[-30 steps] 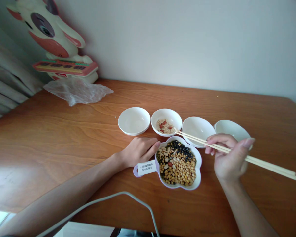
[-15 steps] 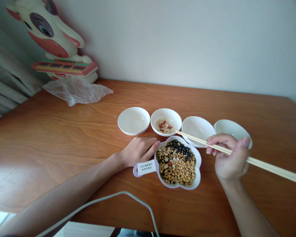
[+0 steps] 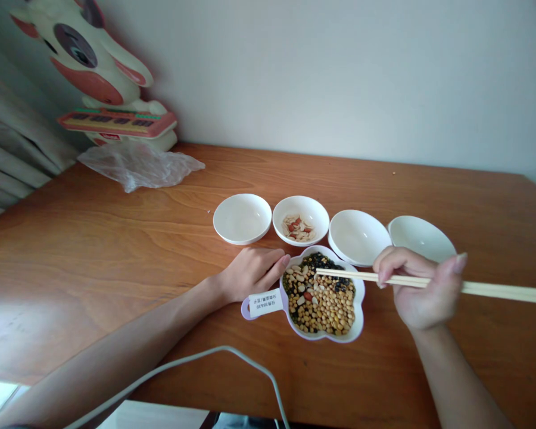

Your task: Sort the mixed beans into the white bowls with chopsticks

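Head view: right hand [image 3: 422, 292] is pinching chopsticks [image 3: 429, 282], long axis level, tips lying leftward over the flower dish [image 3: 360, 298] of mixed beans. Left hand [image 3: 250, 273], fingers [image 3: 274, 268] loosely curled, is resting against that dish's left rim beside its handle; four white bowls [image 3: 242, 218] are sitting just behind it.

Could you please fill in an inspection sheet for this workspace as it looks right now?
Surface: wooden table, bare grain showing.
Job's things: flower-shaped dish of mixed beans and peanuts; four white bowls behind it, only the second bowl holding peanuts.
Clutter: plastic bag.
Grippers: left hand rests against the dish; right hand holds chopsticks, tips over the beans.
Cables: white cable at the near edge.
Surroundings: cow-shaped toy, curtain, plain wall.
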`<state>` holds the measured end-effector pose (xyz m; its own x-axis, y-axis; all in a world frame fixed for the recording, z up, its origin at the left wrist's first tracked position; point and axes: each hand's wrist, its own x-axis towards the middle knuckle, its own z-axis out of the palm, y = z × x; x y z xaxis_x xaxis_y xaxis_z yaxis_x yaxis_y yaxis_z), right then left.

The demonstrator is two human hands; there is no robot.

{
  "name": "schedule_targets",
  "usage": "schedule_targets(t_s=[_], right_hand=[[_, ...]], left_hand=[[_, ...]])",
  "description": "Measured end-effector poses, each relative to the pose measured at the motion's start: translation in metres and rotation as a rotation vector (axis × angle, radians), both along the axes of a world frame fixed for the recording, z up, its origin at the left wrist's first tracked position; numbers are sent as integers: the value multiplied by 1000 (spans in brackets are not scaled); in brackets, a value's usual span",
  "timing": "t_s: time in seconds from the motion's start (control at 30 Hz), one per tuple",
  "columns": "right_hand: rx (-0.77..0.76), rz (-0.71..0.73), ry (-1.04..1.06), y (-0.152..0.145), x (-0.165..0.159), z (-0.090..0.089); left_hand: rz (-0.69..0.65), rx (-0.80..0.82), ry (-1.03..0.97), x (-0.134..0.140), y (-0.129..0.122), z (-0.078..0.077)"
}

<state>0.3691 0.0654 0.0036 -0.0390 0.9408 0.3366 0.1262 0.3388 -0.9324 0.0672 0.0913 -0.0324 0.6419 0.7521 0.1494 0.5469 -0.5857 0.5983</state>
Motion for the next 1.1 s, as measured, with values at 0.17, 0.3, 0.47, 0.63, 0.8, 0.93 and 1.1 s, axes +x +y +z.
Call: schedule_targets(t_s=[0.17,0.3,0.47,0.63,0.8,0.93,1.1], right_hand=[[0,110,-159,0,7,1],[16,215,-229,0,10,-1],[9,256,-276,-1,12,-3],[21,285,-224,-3,12,3],[-9,316,-247,-3,16,0],[18,311,-280,-1,17,-8],[71,251,-274,-2,13,-11]], left_hand=[[-2,9,6,-1,0,-1],[-7,-13,12,-1,1,-1],[-11,-39,21,-1,1,0],[-8,-45,14,-1,1,1],[-15,-36,12,-2,0,1],[-13,-39,13,-2,1,-1],[-16,-52,14,-1,0,0]])
